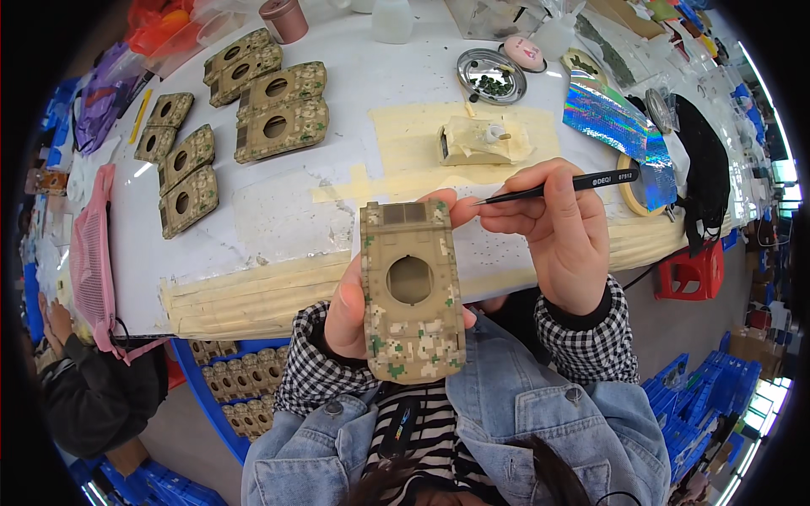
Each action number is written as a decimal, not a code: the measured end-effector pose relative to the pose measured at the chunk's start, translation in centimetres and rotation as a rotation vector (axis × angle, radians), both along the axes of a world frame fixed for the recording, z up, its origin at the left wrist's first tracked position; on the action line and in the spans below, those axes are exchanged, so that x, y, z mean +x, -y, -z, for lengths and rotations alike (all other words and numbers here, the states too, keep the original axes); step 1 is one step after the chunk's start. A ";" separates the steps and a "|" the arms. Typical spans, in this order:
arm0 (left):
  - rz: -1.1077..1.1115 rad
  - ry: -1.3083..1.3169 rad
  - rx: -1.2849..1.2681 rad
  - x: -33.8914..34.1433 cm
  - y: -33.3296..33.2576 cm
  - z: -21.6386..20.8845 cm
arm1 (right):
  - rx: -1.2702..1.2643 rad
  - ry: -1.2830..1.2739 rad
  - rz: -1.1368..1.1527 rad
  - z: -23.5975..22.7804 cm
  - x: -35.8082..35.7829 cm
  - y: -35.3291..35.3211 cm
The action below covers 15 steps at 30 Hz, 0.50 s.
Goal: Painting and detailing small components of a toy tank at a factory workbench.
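Observation:
A camouflage-patterned toy tank hull [411,337] with a round hole is held up in front of me. My left hand [344,314] grips it from beneath, thumb along its left edge and fingertips showing past the right side. Black pointed tweezers [557,187] are pinched in my right hand [569,240]. Their tip points left, close to my left fingertips by the hull's far right corner; whether it holds a tiny part is too small to tell. Beyond the hull, a masking-taped block [468,153] sits on the table, with a round metal dish [461,83] of small dark green pieces behind it.
Several similar hulls [283,126] lie in rows at the left. A shiny holographic sheet [603,118] and a tape roll [629,196] are at the right. A blue crate [221,432] of camouflage parts stands below the table edge. Another person's hand [59,320] is at far left.

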<state>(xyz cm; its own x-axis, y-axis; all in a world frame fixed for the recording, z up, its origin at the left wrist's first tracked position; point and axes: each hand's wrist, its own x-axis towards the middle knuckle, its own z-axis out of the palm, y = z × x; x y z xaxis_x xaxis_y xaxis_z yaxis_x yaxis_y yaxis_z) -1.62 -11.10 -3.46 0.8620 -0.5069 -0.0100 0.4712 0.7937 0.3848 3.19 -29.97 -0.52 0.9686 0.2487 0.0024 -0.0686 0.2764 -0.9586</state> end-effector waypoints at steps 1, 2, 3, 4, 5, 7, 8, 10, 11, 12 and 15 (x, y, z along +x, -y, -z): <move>-0.001 0.006 -0.043 0.0 0.1 0.2 | 0.003 -0.001 0.002 0.0 0.0 0.0; -0.001 0.011 -0.086 0.0 0.1 0.4 | 0.001 0.000 -0.001 0.0 0.0 0.0; 0.002 0.025 -0.168 0.0 0.2 1.0 | 0.000 0.001 -0.005 0.0 0.0 0.0; 0.005 0.033 -0.207 0.0 0.2 1.2 | -0.002 0.001 -0.009 0.0 0.0 0.0; 0.008 0.041 -0.246 0.0 0.2 1.3 | 0.002 0.001 -0.014 0.0 0.0 0.0; 0.017 0.040 -0.201 0.1 0.1 1.1 | 0.009 0.000 -0.018 0.0 0.1 0.0; 0.023 0.037 -0.158 0.1 0.0 0.9 | 0.007 0.000 -0.016 0.0 0.1 0.0; 0.026 0.029 -0.035 0.2 -0.1 0.1 | 0.004 0.000 -0.009 0.2 0.1 0.1; 0.026 0.030 0.006 0.2 -0.1 0.0 | 0.009 0.007 0.001 0.2 0.1 0.1; 0.015 0.042 0.006 0.2 -0.1 0.0 | 0.014 0.015 0.008 0.3 0.1 0.2; -0.085 0.100 -0.125 0.0 0.6 0.9 | -0.045 0.119 0.041 0.0 0.1 0.4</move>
<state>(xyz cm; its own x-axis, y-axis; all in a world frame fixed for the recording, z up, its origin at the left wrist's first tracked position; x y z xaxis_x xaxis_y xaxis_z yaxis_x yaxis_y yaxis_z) -1.61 -11.69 -4.37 0.8953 -0.4241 0.1365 0.3646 0.8735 0.3225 3.29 -30.37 -0.54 0.9714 0.2118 0.1077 0.0568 0.2331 -0.9708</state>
